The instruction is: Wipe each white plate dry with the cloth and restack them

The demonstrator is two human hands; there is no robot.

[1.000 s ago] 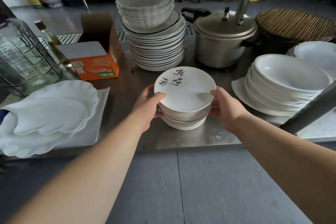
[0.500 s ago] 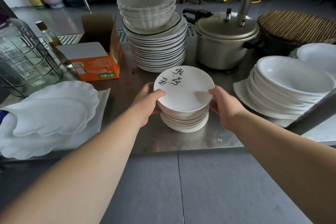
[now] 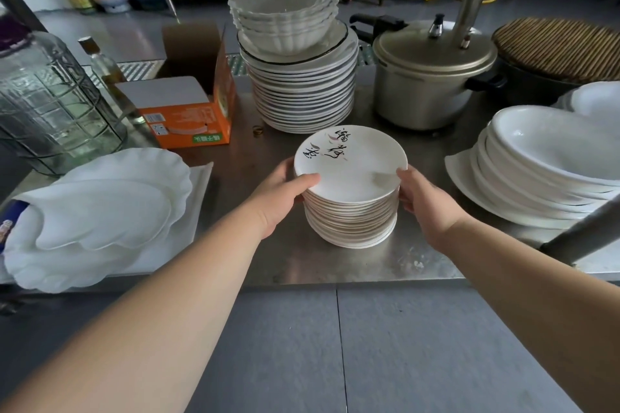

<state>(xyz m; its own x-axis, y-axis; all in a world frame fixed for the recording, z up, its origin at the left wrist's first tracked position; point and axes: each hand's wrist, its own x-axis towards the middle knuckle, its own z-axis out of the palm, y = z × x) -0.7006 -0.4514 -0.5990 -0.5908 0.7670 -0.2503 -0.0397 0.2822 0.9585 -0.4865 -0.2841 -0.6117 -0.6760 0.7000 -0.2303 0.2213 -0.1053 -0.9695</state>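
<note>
**Both hands on the small plate stack**

We hold a stack of small white plates (image 3: 350, 221) between our two hands. It stands on the steel counter (image 3: 402, 261) near the front edge, just in front of a taller plate stack (image 3: 303, 100). Our left hand (image 3: 278, 193) grips the left side, with the thumb lying over the rim of the top plate (image 3: 350, 164) and the fingers hidden behind the pile. Our right hand (image 3: 424, 203) grips the right side; its thumb touches the rim and its fingers curl out of sight round the back. The top plate has brushed black characters near its far edge, which we cannot read. On the right, a pile of oval dishes (image 3: 543, 171) is cut off by the frame and crossed by a dark bar (image 3: 583, 231). On the left, scalloped dishes (image 3: 97, 208) run partly out of view.
</note>
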